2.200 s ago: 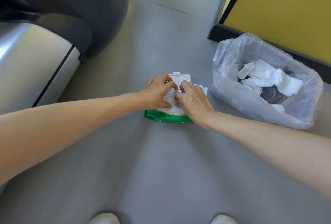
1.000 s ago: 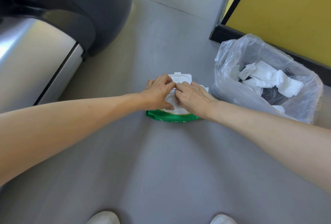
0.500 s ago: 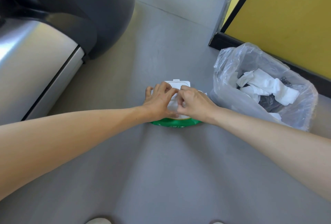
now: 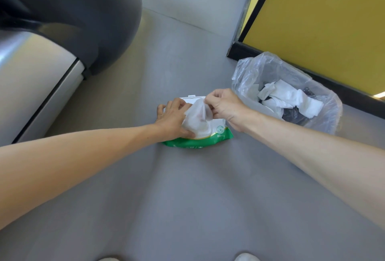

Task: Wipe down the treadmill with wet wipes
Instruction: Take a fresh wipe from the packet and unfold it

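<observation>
A green and white wet wipe pack [image 4: 210,139] lies on the grey floor with its white lid flipped open at the far side. My left hand [image 4: 173,118] presses down on the pack's left part, fingers spread. My right hand [image 4: 224,104] pinches a white wet wipe [image 4: 196,114] and holds it raised above the pack's opening; the wipe's lower end still sits in the pack. The treadmill [image 4: 62,31], dark grey cover over a silver side rail, fills the upper left.
A bin lined with a clear plastic bag [image 4: 250,73], holding several crumpled used wipes [image 4: 291,98], stands right of the pack, close to my right wrist. A yellow wall with black skirting [image 4: 312,21] runs behind it. My white shoe tips [image 4: 245,257] show at the bottom edge.
My right hand has lifted from the pack's opening, drawing a wipe up out of it. My left hand stays pressed on the pack. The camera has pulled back slightly.
</observation>
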Demonstrator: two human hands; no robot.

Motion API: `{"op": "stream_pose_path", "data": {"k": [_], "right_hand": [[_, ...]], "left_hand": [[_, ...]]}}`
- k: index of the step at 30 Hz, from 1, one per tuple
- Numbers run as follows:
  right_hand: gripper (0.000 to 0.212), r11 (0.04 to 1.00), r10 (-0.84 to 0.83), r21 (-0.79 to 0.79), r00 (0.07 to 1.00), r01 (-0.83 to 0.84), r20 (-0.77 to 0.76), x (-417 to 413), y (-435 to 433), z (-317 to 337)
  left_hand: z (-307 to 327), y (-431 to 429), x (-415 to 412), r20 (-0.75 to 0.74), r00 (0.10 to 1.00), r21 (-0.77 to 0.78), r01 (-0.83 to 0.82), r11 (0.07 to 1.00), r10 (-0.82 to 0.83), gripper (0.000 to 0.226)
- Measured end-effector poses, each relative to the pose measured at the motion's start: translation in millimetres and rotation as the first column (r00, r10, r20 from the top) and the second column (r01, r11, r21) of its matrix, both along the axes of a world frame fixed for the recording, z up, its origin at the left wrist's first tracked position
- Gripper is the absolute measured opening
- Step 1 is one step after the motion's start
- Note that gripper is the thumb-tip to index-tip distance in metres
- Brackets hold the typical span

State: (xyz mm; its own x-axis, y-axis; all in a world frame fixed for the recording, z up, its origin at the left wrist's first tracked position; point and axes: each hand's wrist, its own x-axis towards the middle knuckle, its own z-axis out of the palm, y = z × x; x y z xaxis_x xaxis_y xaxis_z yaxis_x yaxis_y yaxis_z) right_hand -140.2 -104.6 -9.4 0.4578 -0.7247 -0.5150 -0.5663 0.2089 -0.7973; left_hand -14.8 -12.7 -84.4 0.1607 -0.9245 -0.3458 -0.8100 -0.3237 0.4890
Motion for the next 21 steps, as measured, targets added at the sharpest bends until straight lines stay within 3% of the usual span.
{"op": "stream_pose_path", "data": {"k": [6, 10, 13, 15, 17, 19, 21], "right_hand": [[0.019, 0.986, -0.112, -0.123, 0.994, 0.112, 0.008, -5, -3, 13], [0.017, 0.966, -0.178, -0.182, 0.983, 0.183, 0.048, -4, -20, 32], [0.018, 0.979, -0.087, -0.186, 0.996, 0.084, -0.004, -8, -23, 39], [0.028, 0.987, -0.033, -0.159, 0.996, 0.02, -0.084, -15, -21, 38], [0.035, 0.994, -0.01, -0.11, 0.988, -0.008, -0.156, -23, -17, 35], [0.036, 0.997, 0.014, -0.073, 0.98, -0.029, -0.2, -29, -14, 33], [0.036, 0.998, 0.044, -0.029, 0.974, -0.052, -0.222, -33, -12, 34]], "left_hand": [[1, 1, 2, 0.003, 1.0, -0.001, 0.029, 1.0, -0.029, 0.077], [2, 1, -2, 0.03, 1.0, 0.002, 0.001, 1.0, -0.001, 0.067], [4, 1, 0, 0.014, 0.999, -0.011, 0.036, 0.999, -0.035, 0.088], [8, -2, 6, 0.007, 0.998, -0.022, -0.056, 0.998, 0.057, 0.102], [12, -7, 14, -0.107, 0.972, 0.02, -0.209, 0.978, 0.21, 0.1], [13, -16, 25, -0.334, 0.874, 0.101, -0.338, 0.936, 0.352, 0.082], [20, -20, 28, -0.458, 0.77, 0.102, -0.451, 0.887, 0.444, 0.062]]}}
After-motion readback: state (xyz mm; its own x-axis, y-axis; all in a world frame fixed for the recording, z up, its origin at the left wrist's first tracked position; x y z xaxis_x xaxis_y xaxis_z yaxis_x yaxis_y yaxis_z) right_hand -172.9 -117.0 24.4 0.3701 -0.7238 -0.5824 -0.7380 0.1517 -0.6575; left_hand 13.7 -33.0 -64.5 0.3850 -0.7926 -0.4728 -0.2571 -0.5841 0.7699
